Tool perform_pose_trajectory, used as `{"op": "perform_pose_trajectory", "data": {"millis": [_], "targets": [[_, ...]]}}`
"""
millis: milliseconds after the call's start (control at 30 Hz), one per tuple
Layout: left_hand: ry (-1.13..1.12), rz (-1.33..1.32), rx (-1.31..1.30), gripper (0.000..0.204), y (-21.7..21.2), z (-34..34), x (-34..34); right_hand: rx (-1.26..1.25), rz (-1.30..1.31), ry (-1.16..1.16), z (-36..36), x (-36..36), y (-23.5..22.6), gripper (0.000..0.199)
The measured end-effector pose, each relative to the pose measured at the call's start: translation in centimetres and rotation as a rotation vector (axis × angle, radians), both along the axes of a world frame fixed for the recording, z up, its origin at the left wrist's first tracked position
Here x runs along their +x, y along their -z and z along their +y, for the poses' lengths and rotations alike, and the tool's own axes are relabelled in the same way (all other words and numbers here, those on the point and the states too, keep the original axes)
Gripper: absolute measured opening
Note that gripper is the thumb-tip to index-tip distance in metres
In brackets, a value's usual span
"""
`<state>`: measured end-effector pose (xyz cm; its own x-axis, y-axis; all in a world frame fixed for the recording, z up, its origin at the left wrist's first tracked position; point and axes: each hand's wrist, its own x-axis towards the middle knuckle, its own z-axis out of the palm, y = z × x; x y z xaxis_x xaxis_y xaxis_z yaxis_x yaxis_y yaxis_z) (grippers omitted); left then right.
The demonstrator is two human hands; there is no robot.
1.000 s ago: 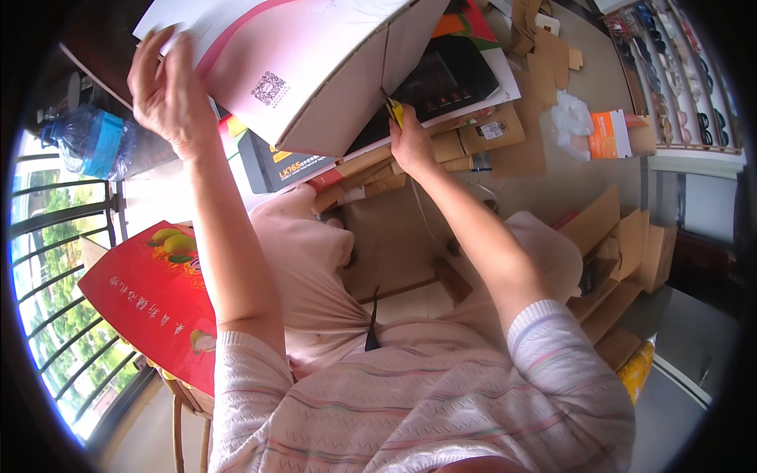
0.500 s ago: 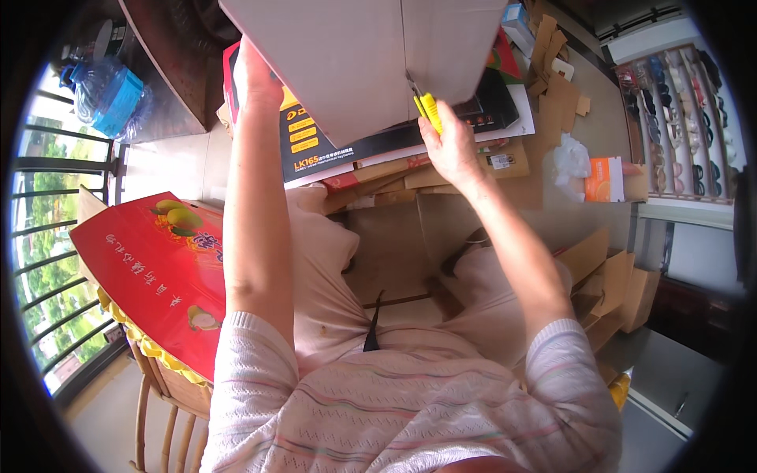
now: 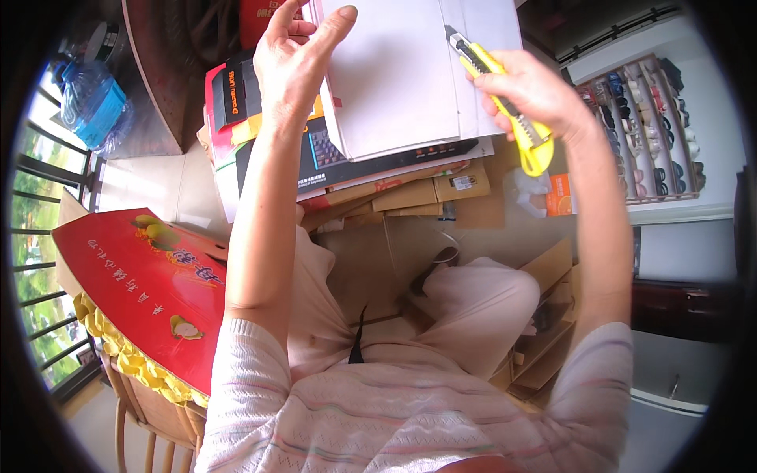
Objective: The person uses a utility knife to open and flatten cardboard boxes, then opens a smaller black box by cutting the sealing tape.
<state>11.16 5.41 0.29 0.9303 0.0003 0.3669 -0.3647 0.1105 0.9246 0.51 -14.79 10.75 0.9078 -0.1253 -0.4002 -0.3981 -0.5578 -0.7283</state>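
- The right hand [image 3: 536,91] is closed around a yellow utility knife [image 3: 509,106]; the tip is seen just at, or over, the right part of a white cardboard box [image 3: 402,71] raised at the top of the view. Whether any blade is extended cannot be told.
- The left hand [image 3: 296,55] is open, fingers spread, at the left edge of the white cardboard box; whether the palm actually bears on the panel cannot be told. If it does not, the box is judged poorly steadied — a push from the knife could make it twist or slide.
- The left hand lies near the line a cut across the panel would take. A slip toward it is judged the chief hazard.
- The box is held up above the lap [image 3: 465,307]; a stroke drawn downward and overshooting would be carried toward the legs.
- Below the box, a black printed carton [image 3: 347,162] and flattened brown cardboard [image 3: 418,193] are stacked unevenly — a dropped box could shift the pile.
- A red gift box [image 3: 142,276] rests on a wooden chair [image 3: 146,414] just beside the left elbow; it could be knocked by a sudden arm movement.
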Motion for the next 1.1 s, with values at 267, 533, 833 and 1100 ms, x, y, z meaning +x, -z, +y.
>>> {"op": "perform_pose_trajectory", "data": {"millis": [267, 533, 833, 1100], "targets": [[-0.322, -0.648, 0.777, 0.061, -0.6, -2.4, -1.9, -0.562, 0.350, -0.261, 2.7, 5.1, -4.7, 0.025], [0.263, -0.504, 1.326, 0.076, -2.3, -1.6, -8.5, -0.539, 0.603, -0.220, 1.6, 8.2, -1.8, 0.017], [0.276, -0.499, 1.406, 0.057, -1.1, -3.4, -9.3, -0.953, 0.414, -0.373, 3.7, 5.0, -0.9, 0.023], [0.335, -0.492, 1.384, 0.055, -0.4, -3.7, -9.2, -0.847, 0.449, -0.390, 1.7, 2.7, 0.3, 0.021]]}}
